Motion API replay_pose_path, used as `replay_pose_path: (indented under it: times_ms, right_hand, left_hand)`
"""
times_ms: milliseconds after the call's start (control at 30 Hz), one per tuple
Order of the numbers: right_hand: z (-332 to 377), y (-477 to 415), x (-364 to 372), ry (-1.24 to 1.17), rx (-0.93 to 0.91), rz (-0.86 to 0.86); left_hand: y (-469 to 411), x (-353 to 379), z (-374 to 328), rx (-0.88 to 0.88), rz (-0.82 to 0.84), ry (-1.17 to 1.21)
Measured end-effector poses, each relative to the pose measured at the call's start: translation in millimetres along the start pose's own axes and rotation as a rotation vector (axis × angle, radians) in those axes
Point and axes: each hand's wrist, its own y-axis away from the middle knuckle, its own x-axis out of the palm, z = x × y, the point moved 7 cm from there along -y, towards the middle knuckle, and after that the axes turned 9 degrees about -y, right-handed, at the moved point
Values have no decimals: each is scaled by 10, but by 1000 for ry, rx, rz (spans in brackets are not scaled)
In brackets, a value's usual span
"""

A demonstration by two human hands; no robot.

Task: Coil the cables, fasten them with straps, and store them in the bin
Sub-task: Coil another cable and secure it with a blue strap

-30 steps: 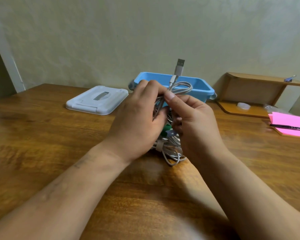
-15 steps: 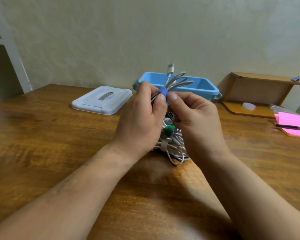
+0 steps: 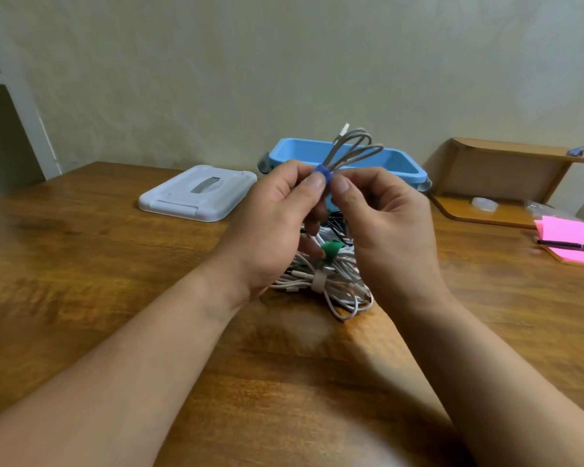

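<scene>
A coiled grey cable (image 3: 354, 148) is held up above the table, bound at its middle by a blue strap (image 3: 322, 171). My left hand (image 3: 273, 224) and my right hand (image 3: 385, 227) both pinch the bundle at that strap, thumbs meeting on it. Its loops and a plug stick up in front of the open blue bin (image 3: 398, 166). Under my hands lies a heap of white cables (image 3: 331, 281), with a green strap (image 3: 331, 249) and a white strap (image 3: 318, 281) on it.
The bin's white lid (image 3: 196, 193) lies flat to the left of the bin. At the right stand a wooden shelf (image 3: 506, 173) and pink sticky notes (image 3: 573, 237) with a pen on them. The wooden table (image 3: 115, 298) spreads bare toward me.
The blue strap has come round the grey coil between my thumbs. The coil's loops have tilted to the right, and my fingers have opened out below the pinch.
</scene>
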Motion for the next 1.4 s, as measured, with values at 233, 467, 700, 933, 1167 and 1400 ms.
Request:
replay_pose_path:
  times_ms: [233,467,700,933,1167,1400]
  right_hand:
    - [33,-7,15,-52,-7,94]
    - [-26,3,25,-146,62,99]
    - [-135,-26,-64,-249,171,-15]
    - [-152,-24,40,-255,172,62]
    - [-154,-46,2,-200,119,66]
    - [-160,-54,36,-294,136,93]
  left_hand:
    - [18,46,30,-135,170,204]
    - [36,23,-1,-50,115,-80]
    - [112,59,-163,355,-17,-516]
    - [120,-78,-229,461,-258,-661]
    - [58,-54,-101,278,-163,-481]
    - [29,133,-13,-63,191,195]
